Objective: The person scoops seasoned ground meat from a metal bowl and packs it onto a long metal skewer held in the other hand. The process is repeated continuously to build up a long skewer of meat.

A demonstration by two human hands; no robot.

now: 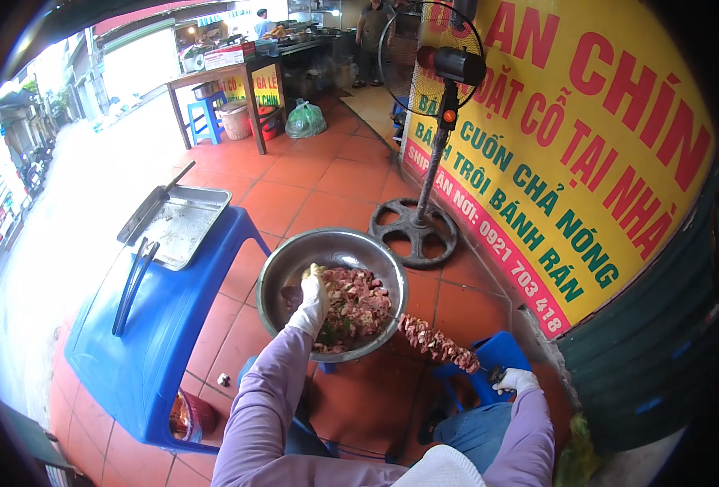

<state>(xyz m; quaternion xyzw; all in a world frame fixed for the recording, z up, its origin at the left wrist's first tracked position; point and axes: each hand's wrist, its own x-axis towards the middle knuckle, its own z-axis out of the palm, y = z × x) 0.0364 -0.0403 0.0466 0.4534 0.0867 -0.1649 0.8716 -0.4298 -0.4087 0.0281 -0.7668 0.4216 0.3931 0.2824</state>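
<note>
A wide steel bowl (294,253) in front of me holds a heap of chopped raw meat (358,299) with green bits in it. My left hand (312,302), in a pale glove, is down in the bowl at the meat's left side. Its fingers look curled together; what they hold is hidden. Off to the right, my gloved right hand (518,381) grips the dark handle end of a skewer. Pieces of meat packed along this meat skewer (436,342) reach up to the bowl's right rim, and its far tip is by the bowl.
At left, a blue plastic table (165,325) carries a metal tray (185,223) and dark tongs (136,284). A pedestal fan (424,215) stands beyond the bowl, beside a yellow sign (538,154). A blue stool (497,357) is by my right hand. People stand far back.
</note>
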